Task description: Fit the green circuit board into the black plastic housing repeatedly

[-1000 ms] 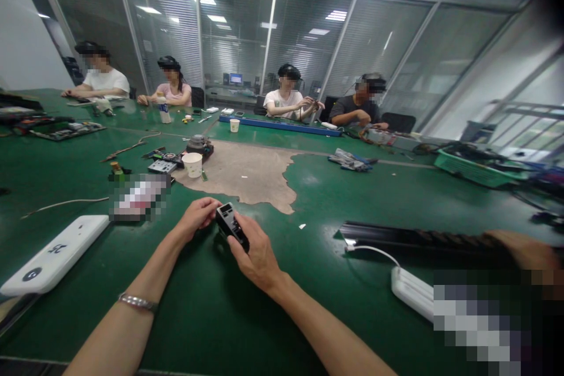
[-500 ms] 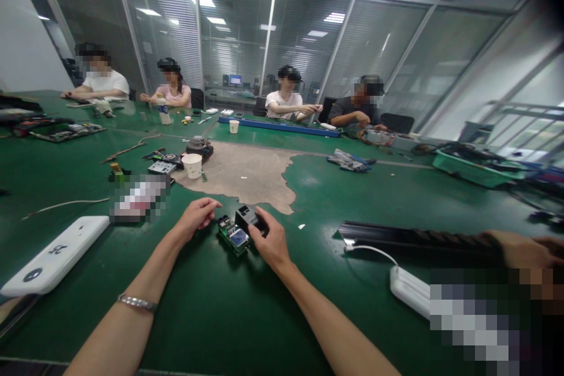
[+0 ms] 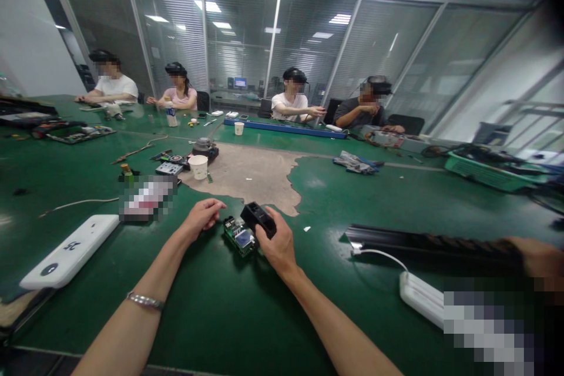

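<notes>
My right hand (image 3: 277, 244) grips a small black plastic housing (image 3: 259, 217), tilted and lifted just off the green table (image 3: 211, 305). Right beside it, to the left, a small green circuit board (image 3: 240, 236) with a little screen lies on the table. My left hand (image 3: 203, 215) rests on the table left of the board, its fingers curled into a loose fist; whether they hold anything is hidden. A metal bracelet sits on my left wrist.
A white oblong device (image 3: 70, 249) lies at the left, a white power strip (image 3: 420, 298) and black rail (image 3: 423, 242) at the right. A paper cup (image 3: 199, 166) and parts stand beyond a worn brown patch (image 3: 251, 176). Several people sit at the far side.
The black housing has come off the green circuit board: my right hand drew it to the right and up, leaving the board on the table. My left hand stayed put.
</notes>
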Motion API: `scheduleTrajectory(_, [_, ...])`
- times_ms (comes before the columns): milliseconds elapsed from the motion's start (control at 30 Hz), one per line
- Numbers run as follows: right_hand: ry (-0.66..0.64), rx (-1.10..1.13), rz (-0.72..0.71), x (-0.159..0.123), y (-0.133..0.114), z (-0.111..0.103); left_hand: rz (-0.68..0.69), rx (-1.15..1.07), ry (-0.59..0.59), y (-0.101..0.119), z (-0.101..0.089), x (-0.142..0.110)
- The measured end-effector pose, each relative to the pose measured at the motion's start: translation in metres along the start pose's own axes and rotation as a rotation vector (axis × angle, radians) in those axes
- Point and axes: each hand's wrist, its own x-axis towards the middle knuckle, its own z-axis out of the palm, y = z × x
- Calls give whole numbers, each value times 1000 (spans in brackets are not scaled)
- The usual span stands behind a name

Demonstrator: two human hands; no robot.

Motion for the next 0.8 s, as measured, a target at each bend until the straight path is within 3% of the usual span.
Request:
scheduleTrajectory(300, [16,125,-229,-4,-48,-11,10,-15,27,3,-5,-2])
scheduleTrajectory(633, [-21,54,-261,-10,-51,9,65,-27,-18,16,-1,-8])
scheduleTrajectory(800, [22,51,-241,-7,-51,10,87,3,2,24,2,-12])
